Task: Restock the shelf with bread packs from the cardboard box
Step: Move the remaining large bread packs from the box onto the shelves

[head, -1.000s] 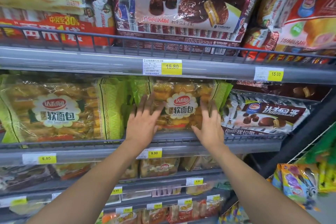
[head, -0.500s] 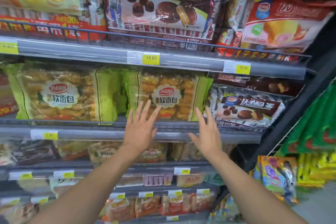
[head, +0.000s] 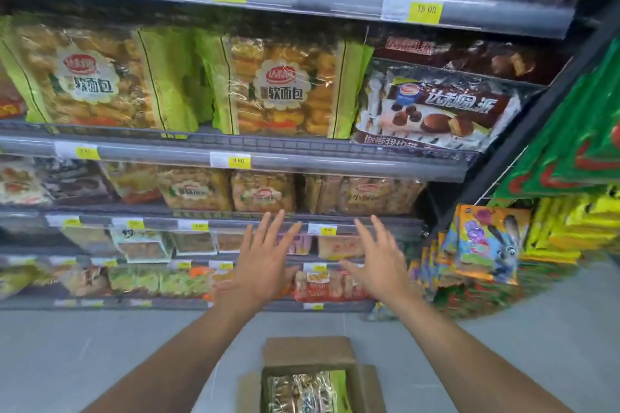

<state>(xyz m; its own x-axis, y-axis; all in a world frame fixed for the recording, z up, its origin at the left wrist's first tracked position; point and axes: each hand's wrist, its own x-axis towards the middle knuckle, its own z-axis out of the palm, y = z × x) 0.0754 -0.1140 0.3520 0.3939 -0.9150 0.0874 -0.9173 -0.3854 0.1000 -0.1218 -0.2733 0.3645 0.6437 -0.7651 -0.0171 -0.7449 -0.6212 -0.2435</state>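
My left hand (head: 265,258) and my right hand (head: 380,261) are both wide open, with my fingers (head: 275,228) spread out. They hold nothing and touch nothing. They hang in the air in front of the low shelves, a little apart from each other. Below my arms, on the gray floor (head: 84,352), sits the cardboard box (head: 310,354) with its flaps open. Inside it I can see a bread pack (head: 302,392) in shiny wrap with a green edge. I think it will feel light and puffy, and the wrap will be slick and crinkly. The bread is soft, so I should not squeeze hard. I think the best way is one hand on each short side, holding gently. Up higher, the shelf (head: 235,144) with the yellow price tag already has two green bread packs (head: 281,87) standing up side by side.
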